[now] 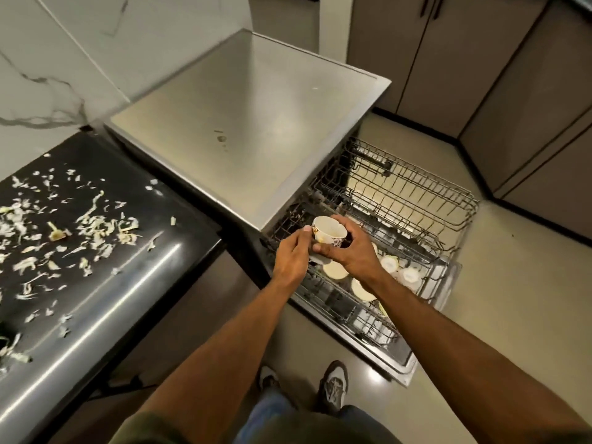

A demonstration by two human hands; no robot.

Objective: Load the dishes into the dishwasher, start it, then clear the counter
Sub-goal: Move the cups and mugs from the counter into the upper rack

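- Standing over open dishwasher (250, 123), both racks (416, 193) pulled out, pale plates (334, 270) in lower rack (368, 322).
- Dark bench (144, 277) on our left, veg scraps (96, 222) strewn over it.
- Our R hand (349, 251) grips cup (330, 233) above racks' near-left corner; L hand (293, 254) thumb touches cup, grip unclear.

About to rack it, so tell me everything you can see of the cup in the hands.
The cup is white and glossy, seemingly ceramic, with a dark floral print outside and an empty inside. It is tilted, mouth up toward the camera, held over the pulled-out upper rack. The right hand grips its lower wall; the thumb of the left hand touches its side.
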